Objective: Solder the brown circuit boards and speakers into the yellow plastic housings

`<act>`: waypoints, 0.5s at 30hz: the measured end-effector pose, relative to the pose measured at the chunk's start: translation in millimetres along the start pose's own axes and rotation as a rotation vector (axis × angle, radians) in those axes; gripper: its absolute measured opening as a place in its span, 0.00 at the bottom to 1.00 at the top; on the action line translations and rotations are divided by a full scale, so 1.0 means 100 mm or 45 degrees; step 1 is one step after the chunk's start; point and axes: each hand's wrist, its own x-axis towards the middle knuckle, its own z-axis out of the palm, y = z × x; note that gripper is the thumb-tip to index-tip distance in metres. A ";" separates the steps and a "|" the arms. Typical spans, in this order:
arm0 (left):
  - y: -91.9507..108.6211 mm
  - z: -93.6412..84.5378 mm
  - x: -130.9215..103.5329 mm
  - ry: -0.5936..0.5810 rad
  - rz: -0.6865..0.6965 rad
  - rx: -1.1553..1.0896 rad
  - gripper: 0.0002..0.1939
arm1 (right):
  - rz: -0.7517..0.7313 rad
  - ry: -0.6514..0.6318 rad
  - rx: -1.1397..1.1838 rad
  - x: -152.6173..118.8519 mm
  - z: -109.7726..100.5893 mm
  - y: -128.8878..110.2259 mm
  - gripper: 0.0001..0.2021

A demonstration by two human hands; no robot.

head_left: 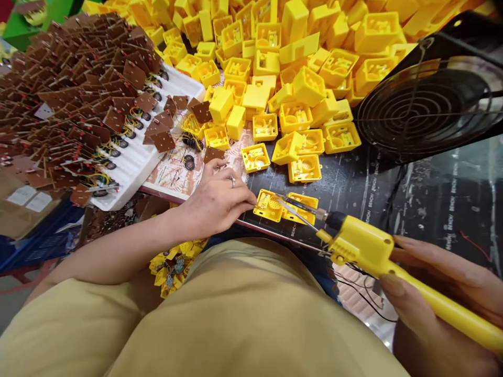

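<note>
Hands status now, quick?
Left hand: fingers bent, tips at the yellow case's edge; can't tell if gripping.
Right hand: closed, holding the yellow soldering tool.

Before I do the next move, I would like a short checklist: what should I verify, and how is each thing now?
1. Right grip around the yellow soldering tool: ok.
2. Left near case open side up on the bench: ok.
3. Left grip, at that case's edge, steadying it: cannot tell.
4. Tool clear of the left fingers: ok.
5. Fan running: cannot tell.
</note>
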 end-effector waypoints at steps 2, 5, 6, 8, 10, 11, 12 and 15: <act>0.04 0.04 -0.03 0.028 0.051 0.102 0.11 | -0.132 -0.115 -0.064 0.03 -0.08 0.01 0.18; 0.08 0.09 -0.04 0.058 0.080 0.178 0.10 | -0.368 -0.280 -0.010 0.12 -0.13 0.02 0.24; 0.09 0.10 -0.04 0.061 0.089 0.197 0.10 | -0.449 -0.337 0.014 0.16 -0.13 0.01 0.28; 0.10 0.11 -0.02 0.051 0.097 0.234 0.10 | -0.625 -0.443 0.020 0.23 -0.12 0.01 0.33; 0.11 0.10 0.00 0.014 0.086 0.269 0.11 | -0.809 -0.491 -0.008 0.31 -0.10 0.00 0.34; 0.12 0.09 0.02 -0.014 0.073 0.283 0.11 | -0.871 -0.504 -0.019 0.34 -0.10 -0.01 0.34; 0.13 0.08 0.03 -0.046 0.058 0.292 0.11 | -0.911 -0.515 -0.024 0.36 -0.09 -0.02 0.33; 0.14 0.05 0.09 -0.144 0.013 0.291 0.11 | -0.793 -0.445 -0.017 0.34 -0.04 -0.07 0.27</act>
